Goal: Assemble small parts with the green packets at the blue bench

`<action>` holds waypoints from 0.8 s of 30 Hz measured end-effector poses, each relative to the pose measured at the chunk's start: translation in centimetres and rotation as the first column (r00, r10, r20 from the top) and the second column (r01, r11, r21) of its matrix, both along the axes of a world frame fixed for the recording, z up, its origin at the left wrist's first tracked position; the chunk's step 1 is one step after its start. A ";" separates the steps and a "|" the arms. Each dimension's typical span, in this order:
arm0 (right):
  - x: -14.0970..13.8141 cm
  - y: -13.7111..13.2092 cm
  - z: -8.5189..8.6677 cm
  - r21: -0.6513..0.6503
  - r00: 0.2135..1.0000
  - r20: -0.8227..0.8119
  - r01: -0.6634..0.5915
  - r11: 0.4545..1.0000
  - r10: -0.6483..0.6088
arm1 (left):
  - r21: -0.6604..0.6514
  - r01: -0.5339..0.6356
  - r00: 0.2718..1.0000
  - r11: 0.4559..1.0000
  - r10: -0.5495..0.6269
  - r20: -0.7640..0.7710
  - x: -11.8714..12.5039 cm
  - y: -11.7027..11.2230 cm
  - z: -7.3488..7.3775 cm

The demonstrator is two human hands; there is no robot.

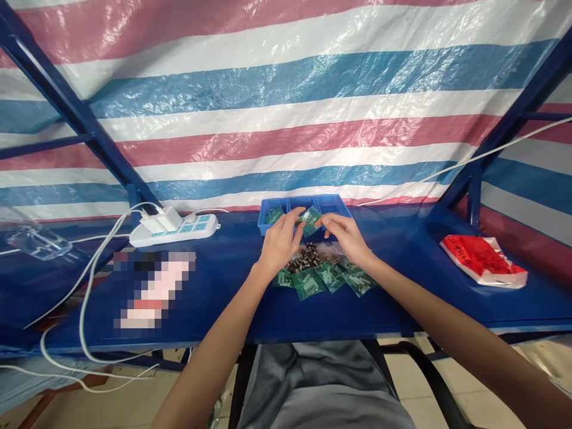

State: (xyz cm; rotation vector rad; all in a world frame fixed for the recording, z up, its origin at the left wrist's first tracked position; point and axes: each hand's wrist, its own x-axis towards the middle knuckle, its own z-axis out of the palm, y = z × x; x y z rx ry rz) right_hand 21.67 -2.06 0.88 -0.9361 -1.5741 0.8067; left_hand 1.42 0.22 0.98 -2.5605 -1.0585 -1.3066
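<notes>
A small green plastic bag (311, 221) is held up between my two hands, just over the near side of a blue divided tray (330, 205). My left hand (282, 241) pinches its left edge, while my right hand (344, 235) grips the right edge with finger and thumb. Another green bag (273, 215) lies in the tray's left compartment. Below my hands is a heap of small dark brown parts (306, 256). In front of the heap several green bags (308, 283) with small light-coloured pieces inside lie on the blue table (268, 319).
A white power strip (179, 233) with plugged-in adapters stands at the back left, its white cables (89, 280) looping over the table edge. To the right lies a red and white packet (485, 260). A striped plastic sheet (286, 131) hangs behind, between blue metal posts (111, 167).
</notes>
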 end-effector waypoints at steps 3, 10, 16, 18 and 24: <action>-0.2 -0.1 0.0 -0.032 1.000 0.028 0.009 0.999 -0.008 | -0.059 0.039 0.999 0.998 -0.040 -0.008 -0.3 0.0 0.1; 0.2 0.6 -0.5 -0.056 0.997 -0.083 -0.010 0.998 0.006 | -0.186 0.093 0.969 0.978 -0.132 -0.208 -0.1 -0.5 0.5; 0.0 0.5 -0.5 -0.131 0.994 -0.094 -0.076 0.988 0.064 | -0.174 0.044 0.982 0.984 -0.075 -0.175 -0.1 -0.2 0.3; -0.3 0.2 -0.3 -0.134 0.990 -0.070 -0.133 0.982 0.124 | -0.162 0.013 0.993 0.987 -0.032 -0.116 -0.2 0.0 0.1; -0.4 0.3 -0.8 -0.089 0.992 0.105 -0.064 0.994 0.073 | -0.185 -0.017 1.000 0.983 0.019 0.010 -0.2 0.5 -0.7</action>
